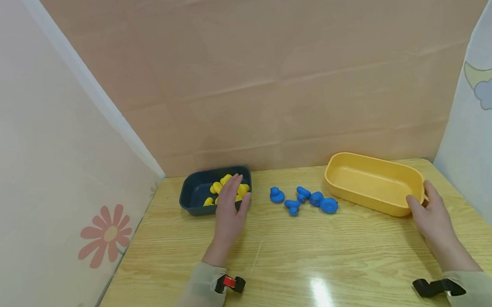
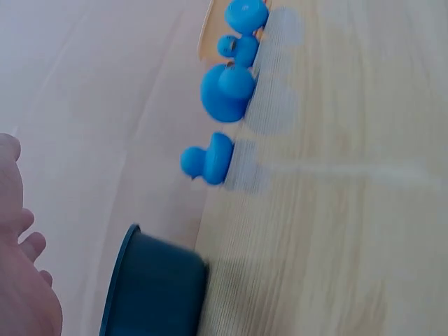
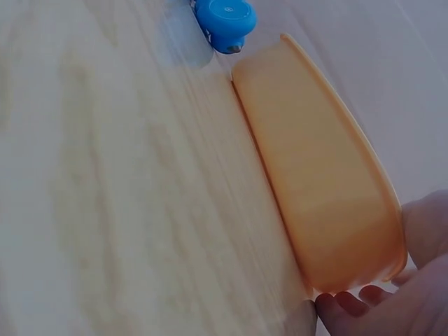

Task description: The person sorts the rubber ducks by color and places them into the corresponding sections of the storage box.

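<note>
My left hand [image 1: 230, 209] is over the front right part of a dark teal bin [image 1: 197, 211], fingers extended and thumb apart. Several small yellow toy ducks [image 1: 217, 187] lie in that bin, partly hidden behind the hand. At the far right, my right hand [image 1: 434, 214] grips the near right end of a yellow bin [image 1: 368, 183], thumb at the rim and fingers around the outside. The yellow bin has nothing inside and sits at a slant on the table. Several blue toy ducks [image 1: 276, 195] lie between the two bins, some tipped over.
A wooden table [image 1: 322, 257] bears everything, with brown paper [image 1: 275, 75] hanging along its back edge. Pale patterned sheets [image 1: 35, 139] stand at both sides. In the right wrist view, a blue duck [image 3: 227, 21] lies near the yellow bin's far end.
</note>
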Available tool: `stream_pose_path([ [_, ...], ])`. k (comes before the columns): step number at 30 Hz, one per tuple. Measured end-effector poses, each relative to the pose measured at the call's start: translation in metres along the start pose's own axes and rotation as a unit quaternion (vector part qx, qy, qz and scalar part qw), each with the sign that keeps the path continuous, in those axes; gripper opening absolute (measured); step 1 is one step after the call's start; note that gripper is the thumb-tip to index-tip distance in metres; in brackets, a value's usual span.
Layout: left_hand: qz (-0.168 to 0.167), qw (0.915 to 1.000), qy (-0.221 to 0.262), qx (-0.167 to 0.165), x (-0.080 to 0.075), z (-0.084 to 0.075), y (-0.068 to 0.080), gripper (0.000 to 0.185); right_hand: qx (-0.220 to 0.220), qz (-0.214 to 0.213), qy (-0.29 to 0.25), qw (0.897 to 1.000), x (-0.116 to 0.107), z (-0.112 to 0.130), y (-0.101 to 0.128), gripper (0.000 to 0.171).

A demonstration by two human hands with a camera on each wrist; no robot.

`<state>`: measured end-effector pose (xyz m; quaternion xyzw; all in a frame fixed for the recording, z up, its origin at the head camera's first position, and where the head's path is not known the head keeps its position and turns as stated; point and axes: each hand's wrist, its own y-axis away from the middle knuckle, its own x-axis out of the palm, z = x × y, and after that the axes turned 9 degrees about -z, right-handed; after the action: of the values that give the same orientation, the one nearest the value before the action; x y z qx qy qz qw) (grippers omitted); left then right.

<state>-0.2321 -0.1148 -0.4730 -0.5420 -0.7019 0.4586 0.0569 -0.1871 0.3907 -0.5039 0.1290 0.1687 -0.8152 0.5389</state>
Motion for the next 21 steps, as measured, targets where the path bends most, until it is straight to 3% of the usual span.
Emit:
stream_pose_path([
  [12, 0.041, 0.9988, 0.006, -0.026, 0.025, -0.019, 0.005, 0.056, 0.060, -0.026, -0.029, 0.997, 0.008, 0.001, -0.016, 0.076],
  [21, 0.099, 0.9906, -0.004, -0.094, 0.041, -0.025, 0.010, 0.060, 0.057, -0.024, -0.057, 0.996, 0.019, 0.004, -0.024, 0.072],
])
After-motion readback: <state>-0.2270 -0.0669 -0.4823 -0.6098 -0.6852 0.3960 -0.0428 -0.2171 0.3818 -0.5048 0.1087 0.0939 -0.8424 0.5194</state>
